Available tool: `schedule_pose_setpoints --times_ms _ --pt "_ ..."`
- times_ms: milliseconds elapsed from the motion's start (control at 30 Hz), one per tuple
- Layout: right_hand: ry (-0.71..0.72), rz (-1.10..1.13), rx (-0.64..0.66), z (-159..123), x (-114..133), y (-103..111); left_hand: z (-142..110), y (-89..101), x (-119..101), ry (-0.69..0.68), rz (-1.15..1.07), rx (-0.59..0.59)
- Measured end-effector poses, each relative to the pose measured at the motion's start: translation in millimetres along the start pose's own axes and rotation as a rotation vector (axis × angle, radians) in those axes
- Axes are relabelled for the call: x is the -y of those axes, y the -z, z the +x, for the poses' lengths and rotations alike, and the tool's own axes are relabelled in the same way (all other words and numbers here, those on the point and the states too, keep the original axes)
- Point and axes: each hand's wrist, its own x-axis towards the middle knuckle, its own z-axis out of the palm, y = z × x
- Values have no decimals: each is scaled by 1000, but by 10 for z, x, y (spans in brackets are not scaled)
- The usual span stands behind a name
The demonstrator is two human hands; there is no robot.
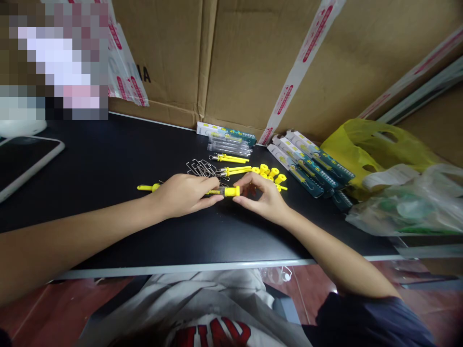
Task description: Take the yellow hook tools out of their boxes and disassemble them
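In the head view, my left hand is closed around a slim clear tube with yellow parts, held level above the black table. A yellow strip with a ring end sticks out on the left side of that hand. At the tube's right end is a yellow cap, pinched between the thumb and fingertips of my right hand. Just behind the hands lie a heap of bent wire hooks, yellow strips with metal ends and several loose yellow caps.
Several clear tubes lie before a printed narrow box at the back. More such boxes are stacked at the right, near yellow and clear plastic bags. A phone rests at the left. Cardboard rises behind the table.
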Motion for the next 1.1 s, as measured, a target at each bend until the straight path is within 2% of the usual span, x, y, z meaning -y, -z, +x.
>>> schedule_pose_setpoints --times_ms 133,233,433,533,633,733,867,1100 --pt "-84 54 -16 31 46 100 2 7 4 16 -7 2" --pt "-108 -5 -25 65 37 229 2 0 12 22 -20 1" --pt "-35 -457 38 118 -50 439 2 8 -2 19 -43 -8" --pt "-37 -577 27 124 -53 528 -1 14 -19 21 -41 -21" --pt "-108 -702 -48 108 -24 673 -4 11 -29 12 -32 -36" --pt "-250 -870 -72 70 -10 844 -5 4 -30 5 -40 -29" --pt "-388 -974 27 10 -63 995 -7 -1 -28 2 -65 -19" --pt "-420 -938 265 -51 -54 971 -11 -18 -25 -14 -91 -1"
